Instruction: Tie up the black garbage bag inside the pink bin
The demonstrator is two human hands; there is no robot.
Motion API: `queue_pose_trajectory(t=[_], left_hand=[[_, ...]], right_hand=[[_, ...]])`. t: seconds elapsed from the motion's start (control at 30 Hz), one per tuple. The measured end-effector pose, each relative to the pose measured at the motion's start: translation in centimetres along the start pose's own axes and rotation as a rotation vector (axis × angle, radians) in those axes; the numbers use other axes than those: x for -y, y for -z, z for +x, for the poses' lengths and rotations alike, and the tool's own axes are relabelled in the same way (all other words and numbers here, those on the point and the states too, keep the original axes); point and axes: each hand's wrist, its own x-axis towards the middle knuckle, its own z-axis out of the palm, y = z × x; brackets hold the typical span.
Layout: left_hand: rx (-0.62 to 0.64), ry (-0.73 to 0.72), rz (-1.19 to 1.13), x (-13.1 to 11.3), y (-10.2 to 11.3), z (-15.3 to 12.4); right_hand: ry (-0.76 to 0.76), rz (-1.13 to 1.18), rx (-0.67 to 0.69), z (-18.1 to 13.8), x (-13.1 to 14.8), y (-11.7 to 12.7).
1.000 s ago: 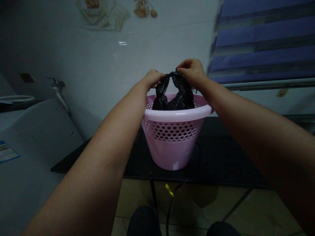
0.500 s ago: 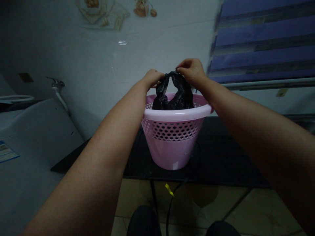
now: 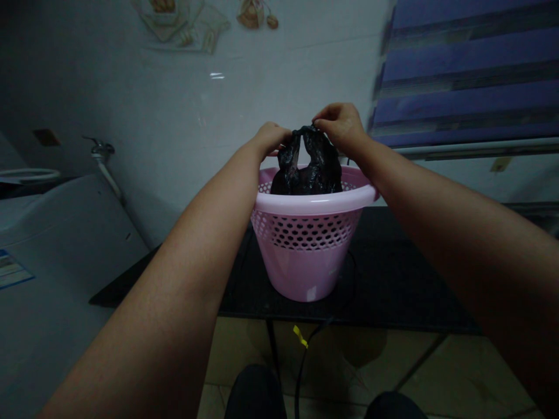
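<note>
White tiled wall (image 3: 174,116) fills the background, dimly lit, with a fruit-patterned decoration at the upper left of the frame and a blue striped blind (image 3: 467,70) at the upper right. At the left edge a metal tap (image 3: 101,150) is seen against the wall, above a grey slanted top that may belong to an appliance, though it cannot be told for sure in the low light.

A black surface (image 3: 393,273) spans the middle of the frame, and a pink plastic basket (image 3: 310,203) with a perforated band under its rim is stood upright on it at centre. A black plastic bag (image 3: 312,171) is set inside the basket, its crumpled body rising above the rim and its two handles drawn upward into a loop.

The left hand (image 3: 271,137) is closed on the left handle of the bag, just above the basket's far rim. The right hand (image 3: 339,125) is pinched on the right handle, beside the left hand at the top of the loop. Both forearms are stretched in from the lower corners of the frame.

Below the surface, a tiled floor (image 3: 437,372) is shown, and a dark cable with a yellow tag (image 3: 300,336) hangs at lower centre.
</note>
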Motion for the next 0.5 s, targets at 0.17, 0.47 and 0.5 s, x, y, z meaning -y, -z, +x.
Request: queue_pose_trajectory(t=[0.17,0.47,0.5], left_hand=[[-0.021,0.008,0.019,-0.19,-0.06,-0.22],[-0.022,-0.004,-0.002,0.06,-0.01,0.07],[-0.018,-0.002,0.001,0.08,0.01,0.09]], right_hand=[[0.012,-0.003,-0.019,-0.10,0.01,-0.03],[-0.006,0.003,-0.012,0.04,0.03,-0.13],[-0.002,0.005,-0.013,0.07,-0.02,-0.14]])
